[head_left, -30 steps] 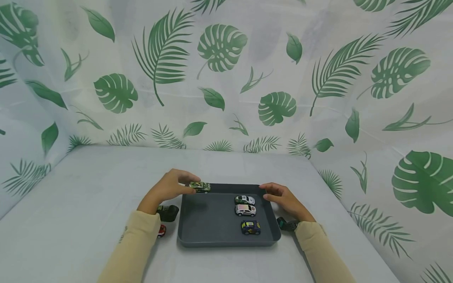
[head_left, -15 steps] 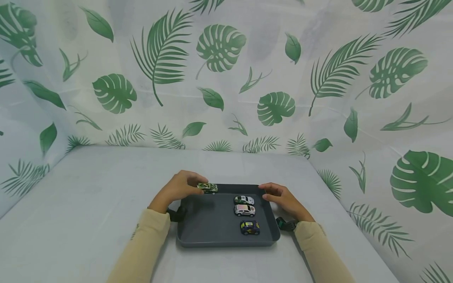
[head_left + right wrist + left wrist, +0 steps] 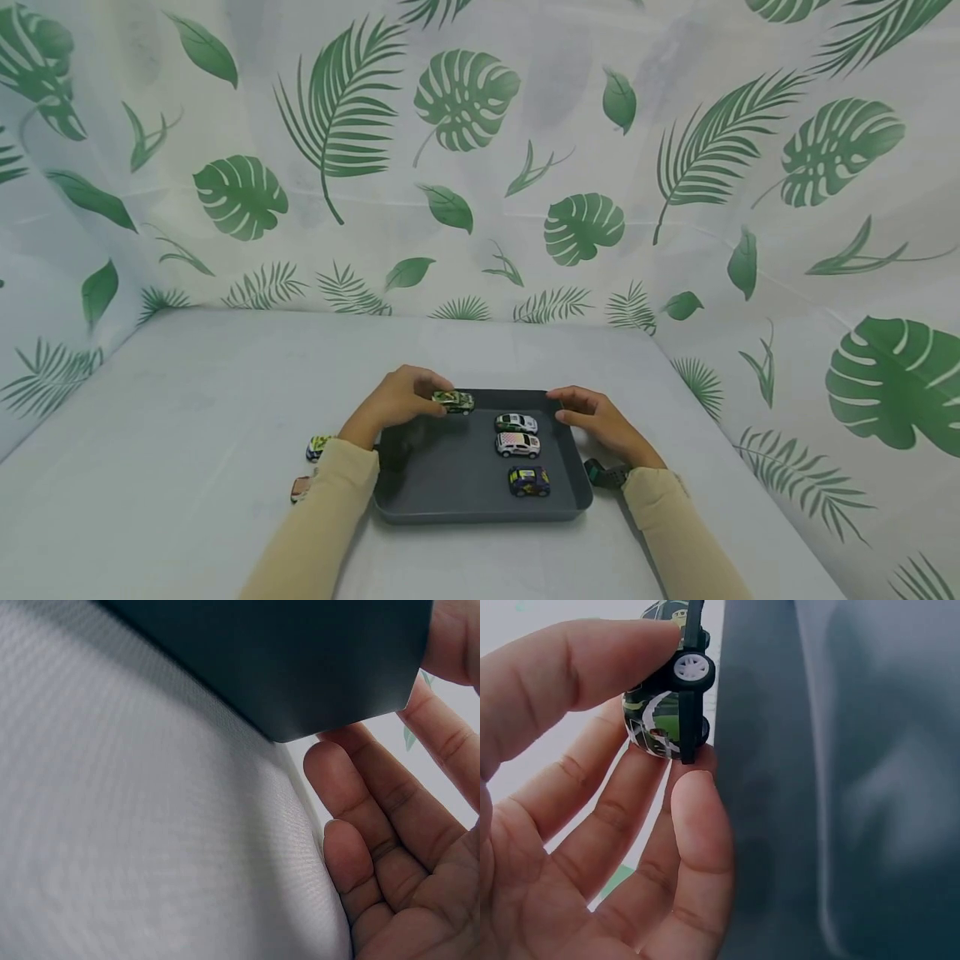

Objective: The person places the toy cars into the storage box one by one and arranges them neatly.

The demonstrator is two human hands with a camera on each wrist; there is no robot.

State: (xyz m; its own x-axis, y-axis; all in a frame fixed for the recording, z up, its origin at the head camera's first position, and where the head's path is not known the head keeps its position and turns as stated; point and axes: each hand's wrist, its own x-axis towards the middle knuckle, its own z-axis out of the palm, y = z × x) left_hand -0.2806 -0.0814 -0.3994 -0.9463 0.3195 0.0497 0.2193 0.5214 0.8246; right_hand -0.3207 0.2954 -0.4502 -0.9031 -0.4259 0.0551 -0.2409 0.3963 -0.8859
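Camouflage-green, the toy car (image 3: 453, 402) sits pinched between the thumb and fingertips of the left hand (image 3: 396, 400), held just over the far-left part of the dark grey tray (image 3: 450, 475); the left wrist view shows the thumb on one side of the car and the index fingertip (image 3: 697, 802) under its wheels, the other fingers loosely curved behind. That forearm, in a cream sleeve (image 3: 315, 533), reaches forward across the tray's left edge. The right hand (image 3: 596, 417) rests at the tray's far-right corner, fingers relaxed and gently bent (the right wrist view shows them cupped beside the corner, gripping nothing). Beyond the left fingertips, toward the right hand, three small cars (image 3: 517, 443) stand in a column inside the tray. Two more cars (image 3: 315, 447) lie on the tablecloth left of the left forearm.
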